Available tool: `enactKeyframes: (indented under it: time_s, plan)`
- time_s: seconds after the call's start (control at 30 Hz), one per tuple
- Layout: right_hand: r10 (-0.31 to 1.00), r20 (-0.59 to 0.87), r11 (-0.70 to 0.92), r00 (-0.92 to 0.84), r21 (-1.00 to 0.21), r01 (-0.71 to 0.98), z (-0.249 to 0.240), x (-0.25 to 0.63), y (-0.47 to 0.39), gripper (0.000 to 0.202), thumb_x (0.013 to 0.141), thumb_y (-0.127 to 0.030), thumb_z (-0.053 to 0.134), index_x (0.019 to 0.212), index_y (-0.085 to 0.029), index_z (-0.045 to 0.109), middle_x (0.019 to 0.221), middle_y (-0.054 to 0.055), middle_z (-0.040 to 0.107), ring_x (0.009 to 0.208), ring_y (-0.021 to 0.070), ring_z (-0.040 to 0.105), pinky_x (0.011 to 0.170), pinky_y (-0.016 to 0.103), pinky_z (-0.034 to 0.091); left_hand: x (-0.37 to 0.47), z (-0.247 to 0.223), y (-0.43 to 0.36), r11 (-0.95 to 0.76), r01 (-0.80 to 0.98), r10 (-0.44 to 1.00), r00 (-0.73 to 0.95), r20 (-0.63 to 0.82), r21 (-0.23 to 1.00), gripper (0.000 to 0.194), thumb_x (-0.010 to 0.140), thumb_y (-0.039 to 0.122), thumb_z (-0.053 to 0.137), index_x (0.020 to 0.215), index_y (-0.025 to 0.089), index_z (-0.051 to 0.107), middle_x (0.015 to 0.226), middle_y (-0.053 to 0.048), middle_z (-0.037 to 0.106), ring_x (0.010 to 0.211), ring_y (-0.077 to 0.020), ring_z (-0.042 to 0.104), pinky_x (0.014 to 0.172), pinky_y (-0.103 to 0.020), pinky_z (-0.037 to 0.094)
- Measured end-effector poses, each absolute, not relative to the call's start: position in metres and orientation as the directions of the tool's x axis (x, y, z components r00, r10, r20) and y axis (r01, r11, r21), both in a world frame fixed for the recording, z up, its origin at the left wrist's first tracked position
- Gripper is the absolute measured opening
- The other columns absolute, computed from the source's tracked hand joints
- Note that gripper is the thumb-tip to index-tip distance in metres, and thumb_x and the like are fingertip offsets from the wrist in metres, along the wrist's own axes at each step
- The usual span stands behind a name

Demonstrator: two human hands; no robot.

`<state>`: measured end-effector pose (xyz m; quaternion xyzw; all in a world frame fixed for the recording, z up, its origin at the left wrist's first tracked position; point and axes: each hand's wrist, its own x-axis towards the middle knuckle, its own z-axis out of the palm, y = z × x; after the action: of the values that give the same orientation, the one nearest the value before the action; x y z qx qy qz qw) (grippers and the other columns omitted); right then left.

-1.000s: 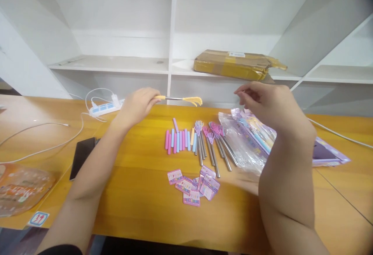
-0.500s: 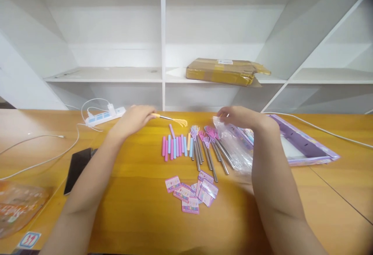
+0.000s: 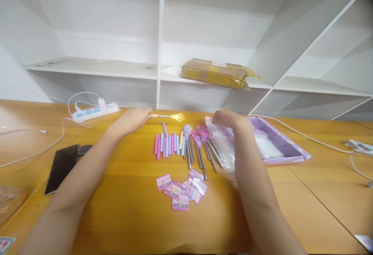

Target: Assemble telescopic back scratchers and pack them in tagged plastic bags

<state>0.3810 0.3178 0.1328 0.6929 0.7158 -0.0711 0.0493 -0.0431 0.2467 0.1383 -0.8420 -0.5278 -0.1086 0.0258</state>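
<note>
My left hand (image 3: 142, 117) is closed on the handle of a yellow hand-shaped scratcher (image 3: 177, 117), held level with its fingers to the right. My right hand (image 3: 223, 117) is at the top end of clear plastic bags (image 3: 223, 144); its fingertips are mostly hidden, so its grip is unclear. Between the hands lie pink, blue and purple tubes (image 3: 167, 146) with one yellow tube (image 3: 181, 140). Beside them are several scratchers with metal rods (image 3: 201, 158) and pink or purple heads. Small printed cards (image 3: 180, 202) lie nearer to me in a loose pile.
A purple open box (image 3: 294, 149) sits right of my right forearm. At the left are a white power strip (image 3: 96, 112), cables and a black phone-like device (image 3: 61, 169). A taped carton (image 3: 214, 72) rests on the white shelf (image 3: 116, 72) behind.
The view has shifted to the right. The yellow scratcher in my left hand has turned so its spread fingers show flat. My right hand stays by the plastic bags.
</note>
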Motion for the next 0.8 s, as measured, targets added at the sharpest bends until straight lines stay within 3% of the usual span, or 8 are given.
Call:
enactKeyframes:
  time_s: [0.17, 0.4, 0.53, 0.7, 0.8]
  plan:
    - [0.990, -0.125, -0.064, 0.071, 0.061, 0.996, 0.106, 0.384, 0.340, 0.062, 0.092, -0.051, 0.077, 0.141, -0.014, 0.072, 0.141, 0.024, 0.070, 0.128, 0.0338, 0.070, 0.106, 0.042, 0.054, -0.042, 0.136, 0.246, -0.455, 0.889, 0.875, 0.439, 0.202, 0.041, 0.044, 0.115, 0.049, 0.036, 0.104, 0.020, 0.068, 0.084, -0.009, 0.073, 0.070, -0.0261, 0.065, 0.066, -0.034, 0.037]
    - [0.985, -0.130, -0.097, 0.112, 0.115, 0.989, 0.081, 0.380, 0.352, 0.077, 0.090, -0.041, 0.080, 0.154, -0.006, 0.056, 0.146, 0.030, 0.065, 0.137, 0.0363, 0.065, 0.110, 0.044, 0.053, -0.043, 0.138, 0.246, -0.442, 0.897, 0.879, 0.429, 0.207, 0.020, 0.042, 0.116, 0.048, 0.036, 0.099, 0.021, 0.063, 0.078, -0.007, 0.070, 0.064, -0.0233, 0.060, 0.063, -0.033, 0.031]
    - [0.985, -0.124, -0.101, 0.122, 0.158, 0.982, 0.080, 0.382, 0.356, 0.063, 0.089, -0.033, 0.080, 0.145, -0.007, 0.066, 0.140, 0.029, 0.069, 0.134, 0.0361, 0.067, 0.111, 0.044, 0.052, -0.044, 0.137, 0.247, -0.465, 0.885, 0.867, 0.448, 0.218, 0.032, 0.041, 0.116, 0.046, 0.036, 0.094, 0.022, 0.060, 0.076, -0.006, 0.067, 0.062, -0.0216, 0.057, 0.063, -0.033, 0.029]
    - [0.976, -0.168, -0.107, 0.139, 0.190, 0.976, 0.080, 0.380, 0.360, 0.036, 0.084, -0.029, 0.084, 0.118, -0.020, 0.081, 0.118, 0.021, 0.080, 0.118, 0.0360, 0.074, 0.109, 0.051, 0.055, -0.045, 0.136, 0.249, -0.474, 0.878, 0.865, 0.452, 0.218, 0.059, 0.040, 0.115, 0.046, 0.036, 0.091, 0.023, 0.059, 0.075, -0.006, 0.065, 0.062, -0.0223, 0.055, 0.063, -0.034, 0.030]
    - [0.978, -0.167, -0.090, 0.122, 0.188, 0.978, 0.082, 0.379, 0.359, 0.033, 0.085, -0.020, 0.080, 0.117, -0.018, 0.083, 0.119, 0.022, 0.080, 0.117, 0.0344, 0.075, 0.106, 0.047, 0.057, -0.045, 0.135, 0.248, -0.467, 0.882, 0.871, 0.445, 0.209, 0.068, 0.040, 0.114, 0.045, 0.035, 0.094, 0.023, 0.061, 0.076, -0.006, 0.067, 0.063, -0.0239, 0.057, 0.063, -0.035, 0.032]
